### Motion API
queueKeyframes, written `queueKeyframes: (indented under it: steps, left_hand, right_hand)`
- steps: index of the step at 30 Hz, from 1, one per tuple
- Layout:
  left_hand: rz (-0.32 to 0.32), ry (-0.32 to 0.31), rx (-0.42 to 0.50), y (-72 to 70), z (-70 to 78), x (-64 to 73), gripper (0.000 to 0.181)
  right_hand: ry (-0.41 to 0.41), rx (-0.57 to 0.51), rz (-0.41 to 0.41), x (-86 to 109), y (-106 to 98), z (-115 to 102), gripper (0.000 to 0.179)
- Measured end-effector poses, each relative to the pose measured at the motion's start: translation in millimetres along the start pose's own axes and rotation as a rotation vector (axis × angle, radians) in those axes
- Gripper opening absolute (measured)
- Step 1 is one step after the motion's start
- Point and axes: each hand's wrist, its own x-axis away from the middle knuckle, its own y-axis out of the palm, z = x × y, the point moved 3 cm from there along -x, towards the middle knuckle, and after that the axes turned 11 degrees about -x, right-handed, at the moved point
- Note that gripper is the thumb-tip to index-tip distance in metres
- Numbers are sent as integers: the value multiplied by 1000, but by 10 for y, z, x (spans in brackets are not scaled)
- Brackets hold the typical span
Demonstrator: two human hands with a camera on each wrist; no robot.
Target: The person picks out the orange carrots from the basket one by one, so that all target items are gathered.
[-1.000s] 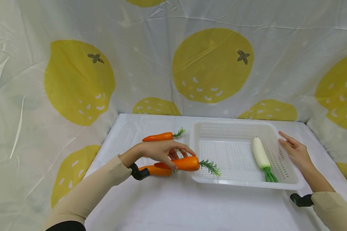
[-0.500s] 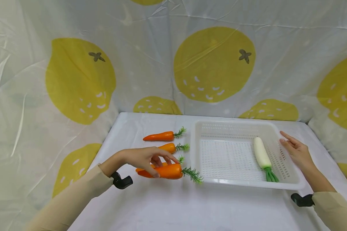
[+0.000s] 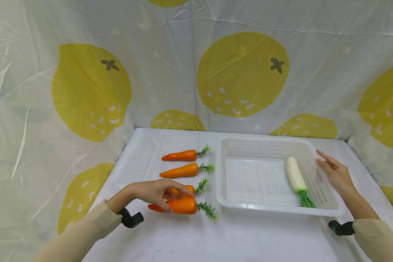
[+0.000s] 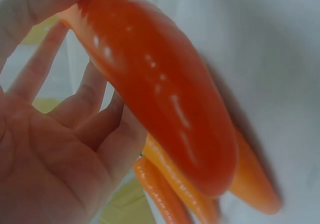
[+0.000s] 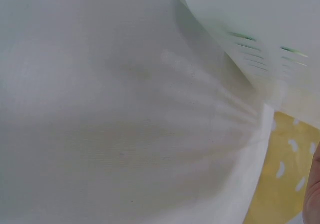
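Observation:
In the head view my left hand [image 3: 157, 193] pinches an orange carrot [image 3: 185, 206] with a leafy green top, the nearest of several carrots left of the basket. The left wrist view shows the carrot's smooth, shiny body [image 4: 155, 84] with my thumb and fingers [image 4: 90, 94] on its sides. Partly behind it lies another carrot [image 3: 189, 190]. My right hand [image 3: 337, 173] touches the right rim of a white perforated basket [image 3: 278, 208], index finger straight. Inside the basket lies a white radish [image 3: 296, 174] with green stems.
Two more carrots, a redder one [image 3: 180, 155] and an orange one [image 3: 180, 170], lie in a row farther back, leaves toward the basket. A white cloth covers the table [image 3: 235, 236]. Behind it hangs a curtain [image 3: 163, 72] printed with yellow lemons.
My left hand has carried the carrot left and toward the front edge, from beside the basket rim to the front of the row. The right hand and basket have stayed in place.

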Motion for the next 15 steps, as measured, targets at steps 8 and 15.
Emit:
queueKeyframes:
  steps: [8, 15]
  left_hand:
    - [-3, -23, 33, 126, -111, 6, 60]
    - [-30, -26, 77, 218, -232, 1, 59]
  right_hand:
    - [16, 12, -2, 7, 6, -17, 47]
    - [10, 5, -6, 9, 9, -30, 46]
